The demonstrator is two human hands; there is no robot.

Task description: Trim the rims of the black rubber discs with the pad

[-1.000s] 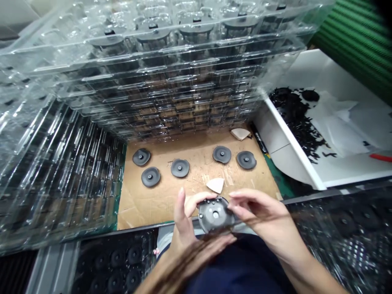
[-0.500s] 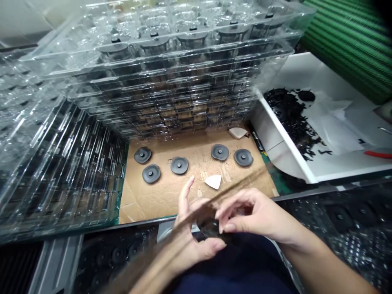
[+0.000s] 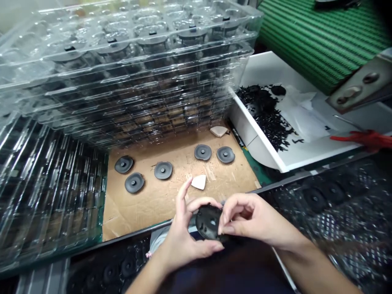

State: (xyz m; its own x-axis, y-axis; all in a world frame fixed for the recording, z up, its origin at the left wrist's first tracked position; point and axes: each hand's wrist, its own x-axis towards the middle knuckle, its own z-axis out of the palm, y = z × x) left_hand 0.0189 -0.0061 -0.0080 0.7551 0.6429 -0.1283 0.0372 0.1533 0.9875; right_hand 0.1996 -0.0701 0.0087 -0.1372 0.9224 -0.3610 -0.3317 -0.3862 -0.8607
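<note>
**Black disc (image 3: pixel 203 226) held in the left hand (image 3: pixel 185 239), with the right hand (image 3: pixel 249 217) at its rim, by the near edge of the counter (image 3: pixel 260 173)**

The left grip pinches the disc by its rim, thumb below and fingers above, index finger raised. The right grip is pressed together at the disc's right rim, which it partly covers; whether a small part lies between those fingertips cannot be told. The disc is tilted and shows a light central hole.

Beyond, five grey discs (image 3: pixel 163 170) lie on a cardboard sheet (image 3: pixel 143 210): three toward its left edge, two toward its right. One pale wedge-shaped piece (image 3: pixel 199 182) lies near the raised index finger, another at the far right corner, close to a dark pen (image 3: pixel 237 136).

Stacked clear trays (image 3: pixel 137 87) wall off the far edge and hide what is behind; a second tray stack (image 3: pixel 50 183) closes the left edge. A white bin (image 3: pixel 257 124) bounds the right edge, containing black parts (image 3: pixel 263 112) and translucent sheeting (image 3: pixel 308 118). Red-handled pliers (image 3: pixel 363 138) rest at its near right, below a metal bracket (image 3: pixel 363 81) and a green ribbed belt (image 3: pixel 306 38).
</note>
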